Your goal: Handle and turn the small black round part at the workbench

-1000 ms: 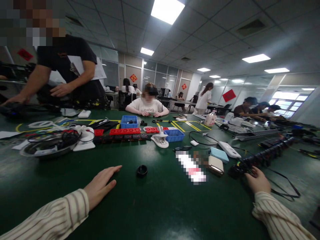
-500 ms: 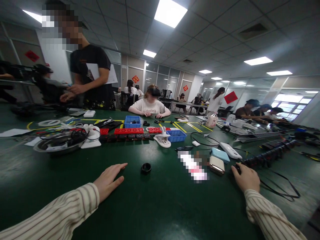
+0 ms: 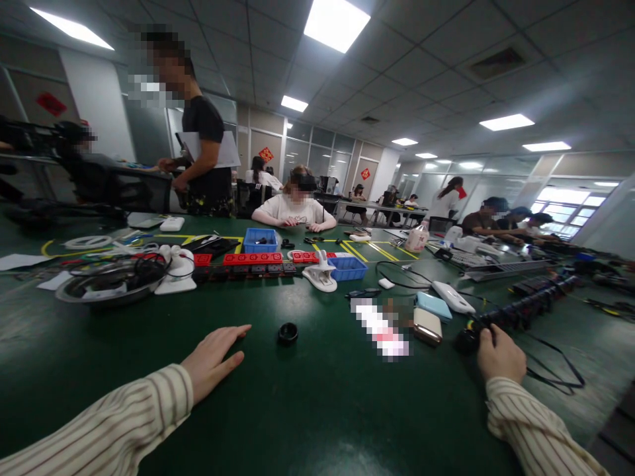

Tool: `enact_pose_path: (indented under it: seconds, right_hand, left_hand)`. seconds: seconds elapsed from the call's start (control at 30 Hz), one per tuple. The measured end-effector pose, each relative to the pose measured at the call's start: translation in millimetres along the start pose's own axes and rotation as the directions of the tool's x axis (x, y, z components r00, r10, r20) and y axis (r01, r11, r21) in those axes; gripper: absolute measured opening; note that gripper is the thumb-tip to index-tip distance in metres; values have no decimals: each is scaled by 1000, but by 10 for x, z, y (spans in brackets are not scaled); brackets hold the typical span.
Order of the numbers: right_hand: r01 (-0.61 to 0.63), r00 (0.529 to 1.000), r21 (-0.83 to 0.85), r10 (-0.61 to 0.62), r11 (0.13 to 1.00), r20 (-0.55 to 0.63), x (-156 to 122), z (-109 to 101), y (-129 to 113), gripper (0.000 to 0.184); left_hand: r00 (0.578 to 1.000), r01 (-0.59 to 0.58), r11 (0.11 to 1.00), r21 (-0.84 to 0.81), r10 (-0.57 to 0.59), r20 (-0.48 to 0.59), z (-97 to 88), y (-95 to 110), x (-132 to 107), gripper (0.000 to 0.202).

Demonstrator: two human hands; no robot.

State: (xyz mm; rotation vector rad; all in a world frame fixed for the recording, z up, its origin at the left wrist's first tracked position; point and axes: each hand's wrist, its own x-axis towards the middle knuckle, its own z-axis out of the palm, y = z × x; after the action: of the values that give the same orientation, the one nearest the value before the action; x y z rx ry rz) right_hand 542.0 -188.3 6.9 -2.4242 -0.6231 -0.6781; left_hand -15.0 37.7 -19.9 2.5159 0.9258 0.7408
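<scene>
Head view: a small black cap (image 3: 288, 334) sits on the green bench (image 3: 322, 416), its hollow facing up. Being round, it offers no long axis. It lies to the right of the left hand (image 3: 214, 360), just beyond the fingertips and apart from them; this hand is clearly the nearer of the two. The left fingers are extended, thumb spread away from them, with nothing in their hold; whether the palm touches the bench I cannot tell.

Well off to the right, the right hand (image 3: 502, 356) has its fingers curled beside a dark round object (image 3: 467, 339). They seem to touch it, but I cannot tell whether they grip it. A black strap (image 3: 563, 378) loops over the bench beyond that hand.

Between cap and right hand lie a cream case (image 3: 427, 327) and a light blue case (image 3: 432, 307). Farther back stand a white clip (image 3: 321, 276) and a blue tray (image 3: 347, 268), with a metal bowl (image 3: 94, 301) to the left.
</scene>
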Motion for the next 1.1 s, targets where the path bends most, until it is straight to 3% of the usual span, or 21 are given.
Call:
enact_pose_path:
  seconds: [0.23, 0.4, 0.53, 0.63, 0.7, 0.73, 0.8, 0.83, 0.87, 0.9, 0.93, 1.0, 1.07, 1.1]
  right_hand:
    - [-86, 993, 106, 76, 991, 93, 60, 82, 101, 51]
    - [-77, 997, 157, 72, 985, 39, 35, -8, 70, 52]
    - [49, 994, 216, -26, 975, -107, -59, -200, -150, 54]
    - [233, 965, 280, -186, 931, -183, -401, -337, -557, 53]
    - [388, 921, 338, -356, 857, -157, -822, -429, -946, 47]
    - [489, 868, 382, -482, 784, -121, -1072, -480, -1163, 42]
    - [672, 618, 525, -786, 521, -10, -1577, -586, -1616, 33]
    - [704, 502, 567, -865, 428, 30, -1800, -632, -1841, 34]
    - [719, 412, 596, -910, 358, 51, -1984, -663, -2061, 39]
    - [720, 361, 611, -929, 330, 76, -2125, -676, -2270, 46]
    - [716, 344, 612, -933, 336, 109, -2221, -667, -2467, 55]
    - [692, 413, 578, -894, 432, 174, -2300, -589, -2812, 63]
    - [655, 468, 553, -851, 516, 240, -2289, -471, -3068, 57]
    - [648, 447, 559, -853, 517, 270, -2272, -419, -3152, 48]
  left_hand:
    - [999, 22, 1000, -17, -21, 26, -7, -4, 3, 53]
    - [999, 26, 1000, -18, -26, 26, -16, -3, -1, 53]
    - [999, 16, 1000, -1, -16, 32, -11, -18, -2, 52]
    - [1000, 0, 1000, 18, 0, 29, -10, -11, 4, 55]
    - [1000, -8, 1000, 22, 7, 29, -10, 2, 9, 58]
    - [1000, -8, 1000, 21, 7, 30, -11, 8, 9, 59]
    - [1000, -1, 1000, 19, 0, 28, -9, 17, 7, 60]
    - [1000, 4, 1000, 21, -5, 24, -7, 19, 4, 59]
    - [1000, 9, 1000, 28, -9, 15, -5, 21, 0, 58]
    - [1000, 9, 999, 36, -10, 4, -2, 23, -4, 58]
    - [1000, 6, 999, 46, -6, -5, 0, 25, -6, 57]
    - [1000, -5, 998, 60, 6, -15, 1, 33, -8, 57]
    - [1000, -18, 998, 60, 19, -8, -3, 44, -4, 58]
    - [1000, -23, 998, 58, 23, -1, -7, 49, -1, 59]
